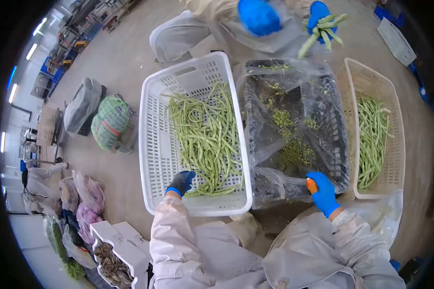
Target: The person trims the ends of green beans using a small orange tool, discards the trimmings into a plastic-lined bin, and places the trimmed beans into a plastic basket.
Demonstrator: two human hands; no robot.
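Note:
My left hand (182, 182), in a dark blue glove, reaches into the white crate (155, 144) and touches the near end of a pile of long green beans (205, 135). My right hand (323, 191), in a bright blue glove, is closed on a small orange-handled tool (312, 185) over the near edge of the black plastic-lined crate (337, 144), which holds green bean trimmings (294, 149). Whether the left fingers grip any beans is hidden.
A cream crate (395, 144) at the right holds more green beans (371, 139). Across from me a co-worker in blue gloves (259, 17) holds a bunch of beans (323, 33). Bagged produce (110, 120) and another person (38, 183) are at the left.

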